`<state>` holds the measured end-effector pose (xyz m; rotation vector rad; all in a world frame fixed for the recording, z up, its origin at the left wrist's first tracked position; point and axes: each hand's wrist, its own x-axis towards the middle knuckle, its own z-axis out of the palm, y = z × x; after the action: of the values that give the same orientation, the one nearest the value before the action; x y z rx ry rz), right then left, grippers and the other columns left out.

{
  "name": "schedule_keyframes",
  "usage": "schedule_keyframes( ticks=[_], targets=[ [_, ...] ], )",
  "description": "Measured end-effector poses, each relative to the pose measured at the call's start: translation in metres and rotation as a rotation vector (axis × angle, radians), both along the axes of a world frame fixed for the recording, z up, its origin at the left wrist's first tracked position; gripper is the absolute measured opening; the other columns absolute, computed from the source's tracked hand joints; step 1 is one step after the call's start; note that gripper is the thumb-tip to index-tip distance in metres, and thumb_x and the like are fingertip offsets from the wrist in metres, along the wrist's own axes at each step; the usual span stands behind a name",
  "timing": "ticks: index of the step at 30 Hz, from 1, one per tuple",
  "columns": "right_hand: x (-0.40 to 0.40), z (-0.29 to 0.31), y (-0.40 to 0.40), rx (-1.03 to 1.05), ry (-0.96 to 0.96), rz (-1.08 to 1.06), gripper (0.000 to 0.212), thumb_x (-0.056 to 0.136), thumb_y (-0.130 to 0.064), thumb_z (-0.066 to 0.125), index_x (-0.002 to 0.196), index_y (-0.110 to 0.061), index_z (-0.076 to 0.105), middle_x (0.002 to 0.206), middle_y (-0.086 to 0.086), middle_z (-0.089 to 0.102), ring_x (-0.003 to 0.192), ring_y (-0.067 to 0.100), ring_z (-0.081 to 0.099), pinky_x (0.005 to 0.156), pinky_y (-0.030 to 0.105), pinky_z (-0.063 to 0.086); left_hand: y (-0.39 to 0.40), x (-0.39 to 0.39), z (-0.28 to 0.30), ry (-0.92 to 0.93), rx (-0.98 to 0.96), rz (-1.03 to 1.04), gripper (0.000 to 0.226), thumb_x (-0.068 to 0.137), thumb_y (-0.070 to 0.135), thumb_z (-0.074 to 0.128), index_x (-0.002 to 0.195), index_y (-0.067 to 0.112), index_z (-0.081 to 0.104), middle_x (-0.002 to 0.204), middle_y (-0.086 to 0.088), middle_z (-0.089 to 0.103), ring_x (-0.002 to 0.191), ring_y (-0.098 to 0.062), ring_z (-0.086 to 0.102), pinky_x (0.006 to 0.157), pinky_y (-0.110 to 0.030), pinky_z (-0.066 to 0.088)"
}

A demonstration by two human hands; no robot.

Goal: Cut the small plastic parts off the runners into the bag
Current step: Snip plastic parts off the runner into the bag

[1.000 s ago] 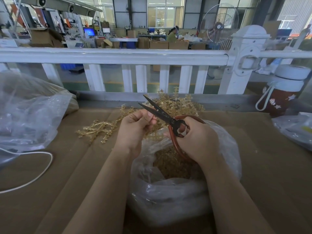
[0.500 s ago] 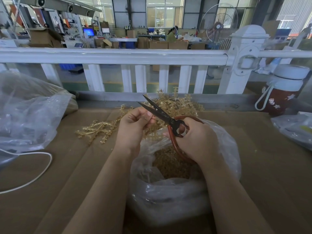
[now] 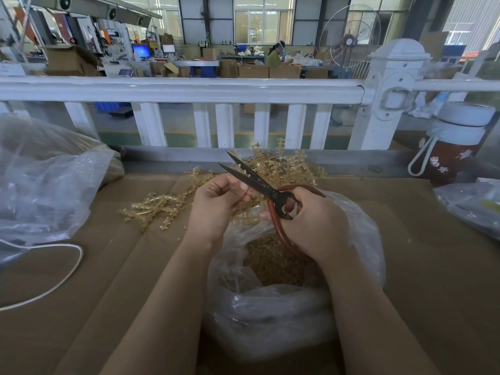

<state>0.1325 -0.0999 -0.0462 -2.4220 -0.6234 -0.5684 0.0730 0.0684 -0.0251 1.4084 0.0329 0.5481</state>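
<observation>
My right hand (image 3: 313,223) grips the red-handled scissors (image 3: 259,185), whose dark blades stand slightly apart and point up to the left. My left hand (image 3: 216,207) pinches a thin amber runner at the blades; most of that runner is hidden by the fingers. Right below both hands sits the clear plastic bag (image 3: 270,315), its mouth open, with a heap of small amber parts (image 3: 273,263) inside. More amber runners lie in a pile (image 3: 284,166) behind the hands, and a few spread out flat (image 3: 157,207) to the left.
Brown cardboard (image 3: 433,266) covers the table. A big clear bag (image 3: 40,180) bulges at the left, with a white cable (image 3: 59,282) looping in front of it. A red bottle with a white lid (image 3: 451,150) stands far right. Another plastic bag (image 3: 470,204) lies at the right edge. A white railing (image 3: 189,87) borders the back.
The hands and scissors have stayed over the bag, shifting only slightly. The blades look a little less apart than a second ago.
</observation>
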Motion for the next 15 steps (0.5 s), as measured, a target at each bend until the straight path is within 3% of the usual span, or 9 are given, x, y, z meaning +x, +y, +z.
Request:
schedule_keyframes(
  ticks=[2, 6, 10, 15],
  targets=[
    [0.0005, -0.0003, 0.0003, 0.009, 0.008, 0.003, 0.044, 0.082, -0.074, 0.065, 0.087, -0.03, 0.065, 0.075, -0.016, 0.064, 0.068, 0.0, 0.055, 0.059, 0.011, 0.041, 0.0003, 0.0003, 0.0, -0.001, -0.004, -0.011, 0.019, 0.094, -0.003, 0.057, 0.083, 0.008, 0.067, 0.069, 0.0, 0.064, 0.064, -0.008, 0.057, 0.066, -0.017, 0.048],
    [0.0022, -0.0022, 0.0009, 0.016, 0.002, 0.002, 0.048, 0.081, -0.076, 0.064, 0.087, -0.028, 0.067, 0.074, -0.014, 0.065, 0.067, 0.002, 0.056, 0.061, 0.018, 0.049, 0.0009, 0.001, 0.0008, 0.004, -0.02, -0.024, 0.021, 0.094, -0.003, 0.057, 0.08, 0.008, 0.067, 0.069, 0.001, 0.065, 0.064, -0.008, 0.057, 0.067, -0.018, 0.048],
    [0.0032, -0.0023, 0.0006, 0.018, 0.01, 0.003, 0.048, 0.08, -0.076, 0.064, 0.088, -0.029, 0.067, 0.073, -0.016, 0.064, 0.065, -0.003, 0.054, 0.056, 0.008, 0.038, -0.0008, 0.0004, 0.0021, 0.016, -0.042, -0.012, 0.02, 0.094, -0.003, 0.057, 0.08, 0.007, 0.067, 0.068, -0.001, 0.066, 0.062, -0.009, 0.058, 0.065, -0.018, 0.048],
    [0.0053, -0.004, 0.0003, 0.008, 0.015, 0.002, 0.045, 0.08, -0.075, 0.065, 0.089, -0.03, 0.067, 0.073, -0.016, 0.065, 0.066, -0.001, 0.056, 0.059, 0.015, 0.047, -0.0001, -0.0007, 0.0046, -0.011, -0.08, 0.005, 0.019, 0.097, 0.0, 0.054, 0.081, 0.005, 0.064, 0.069, -0.004, 0.067, 0.06, -0.013, 0.059, 0.063, -0.021, 0.049]
  ],
)
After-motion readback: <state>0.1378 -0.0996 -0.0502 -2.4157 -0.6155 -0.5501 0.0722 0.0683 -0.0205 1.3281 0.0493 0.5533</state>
